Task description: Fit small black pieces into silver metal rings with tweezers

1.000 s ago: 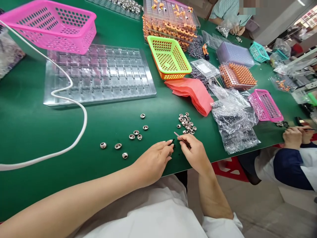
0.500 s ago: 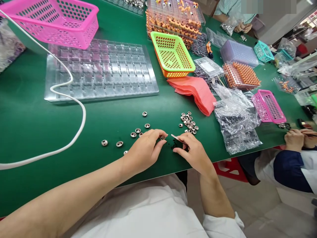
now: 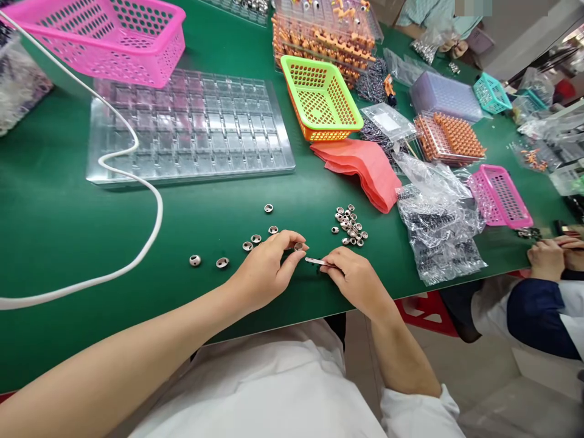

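Observation:
My left hand [image 3: 269, 267] pinches a small round metal cap [image 3: 298, 246] between thumb and fingertips, its hollow side showing. My right hand [image 3: 356, 277] is closed on slim metal tweezers [image 3: 316, 261], whose tip points left and lies just below the cap, seemingly apart from it. Tiny black bits [image 3: 318, 269] show on the table under the tweezers, partly hidden by my fingers. Several like metal caps [image 3: 247, 246] are scattered to the left of my left hand. A cluster of more caps [image 3: 350, 228] lies beyond my right hand.
A clear compartment tray [image 3: 191, 134] lies behind, crossed by a white cable [image 3: 152, 231]. Around it stand a pink basket [image 3: 159, 61] and a green basket [image 3: 322, 109]. Red cloth [image 3: 365, 167] and plastic bags [image 3: 438, 243] lie right. A co-worker's hands [image 3: 547, 258] are at far right.
The tweezers have swung to lie flatter, their tip now lower and closer to the cap. My left hand still holds the cap. The whole view has shifted slightly.

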{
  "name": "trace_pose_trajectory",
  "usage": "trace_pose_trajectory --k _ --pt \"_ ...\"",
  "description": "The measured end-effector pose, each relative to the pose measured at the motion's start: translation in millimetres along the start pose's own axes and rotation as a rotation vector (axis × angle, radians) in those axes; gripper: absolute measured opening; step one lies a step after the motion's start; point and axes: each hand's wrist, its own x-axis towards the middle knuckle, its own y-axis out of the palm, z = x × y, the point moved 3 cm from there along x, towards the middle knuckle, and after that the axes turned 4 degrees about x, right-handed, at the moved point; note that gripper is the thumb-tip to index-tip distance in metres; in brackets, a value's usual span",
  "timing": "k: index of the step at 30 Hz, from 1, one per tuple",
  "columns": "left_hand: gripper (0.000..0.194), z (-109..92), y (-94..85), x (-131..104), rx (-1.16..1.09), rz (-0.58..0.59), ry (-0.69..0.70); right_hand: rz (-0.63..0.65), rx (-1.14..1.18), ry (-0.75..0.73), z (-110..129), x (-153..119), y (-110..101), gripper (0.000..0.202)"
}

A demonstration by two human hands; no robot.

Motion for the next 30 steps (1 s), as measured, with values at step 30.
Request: trace_pose_trajectory --k 30 --pt "0.025 -7.5 30.6 -15.6 -0.068 0.21 0.144 -0.252 0.357 0.212 -8.3 -11.9 -6.9 0.01"
